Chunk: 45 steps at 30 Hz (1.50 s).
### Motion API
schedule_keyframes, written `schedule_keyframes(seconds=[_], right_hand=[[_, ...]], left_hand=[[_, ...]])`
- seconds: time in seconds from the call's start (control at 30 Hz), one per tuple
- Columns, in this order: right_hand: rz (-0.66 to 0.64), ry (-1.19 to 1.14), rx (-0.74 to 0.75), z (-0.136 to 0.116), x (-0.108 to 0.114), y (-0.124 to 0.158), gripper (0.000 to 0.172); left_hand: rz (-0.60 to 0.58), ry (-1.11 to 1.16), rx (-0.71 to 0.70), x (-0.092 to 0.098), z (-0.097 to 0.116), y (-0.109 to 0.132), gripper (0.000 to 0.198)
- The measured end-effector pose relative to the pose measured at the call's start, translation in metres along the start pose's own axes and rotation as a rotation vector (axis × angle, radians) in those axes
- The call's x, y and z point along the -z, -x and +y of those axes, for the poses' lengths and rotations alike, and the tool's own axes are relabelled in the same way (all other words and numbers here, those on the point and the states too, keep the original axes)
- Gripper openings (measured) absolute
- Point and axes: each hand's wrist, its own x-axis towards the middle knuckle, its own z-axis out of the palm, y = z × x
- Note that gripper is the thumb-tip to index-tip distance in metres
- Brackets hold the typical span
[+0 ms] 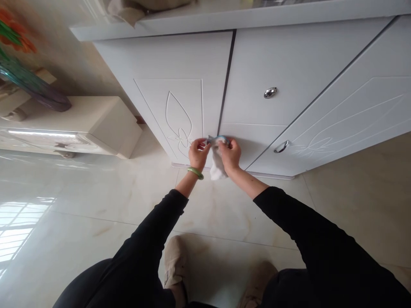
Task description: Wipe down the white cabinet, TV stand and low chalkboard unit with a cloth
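Note:
A white cabinet door with a carved flower pattern is in front of me. My left hand is closed at the small metal door handle, thumb and fingers pinched on it. Close beside it, my right hand grips a white cloth with a blue edge. The cloth hangs down between my two hands and reaches up to the handle. Part of the handle is hidden behind fingers and cloth. A green bangle circles my left wrist.
To the right are a drawer knob and another door handle. The cabinet's top ledge juts out above. At left, a vase with orange flowers stands on a low cream cabinet. Shoes stand on the tiled floor.

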Motion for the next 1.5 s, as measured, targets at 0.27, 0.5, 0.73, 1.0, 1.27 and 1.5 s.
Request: schedule_keyframes(seconds=[0.27, 0.5, 0.73, 1.0, 1.27, 1.5], right_hand=[[-0.040, -0.051, -0.043, 0.004, -0.012, 0.008, 0.030], [-0.016, -0.138, -0.162, 0.006, -0.022, 0.008, 0.028], [0.003, -0.169, -0.249, -0.002, -0.023, 0.008, 0.029], [0.058, -0.137, -0.452, -0.005, -0.032, 0.006, 0.033], [0.006, -0.170, -0.436, -0.011, -0.034, 0.004, 0.036], [0.003, -0.139, -0.390, -0.004, -0.034, 0.008, 0.033]], left_hand=[[0.046, 0.118, -0.024, -0.008, -0.010, 0.004, 0.012], [0.078, -0.076, 0.051, 0.000, -0.007, -0.008, 0.016], [0.083, -0.177, 0.219, -0.001, -0.004, -0.008, 0.032], [0.137, -0.123, 0.172, -0.002, -0.002, -0.014, 0.041], [0.123, -0.073, 0.122, -0.003, -0.004, -0.013, 0.040], [0.095, -0.045, 0.138, -0.007, -0.012, -0.012, 0.050]])
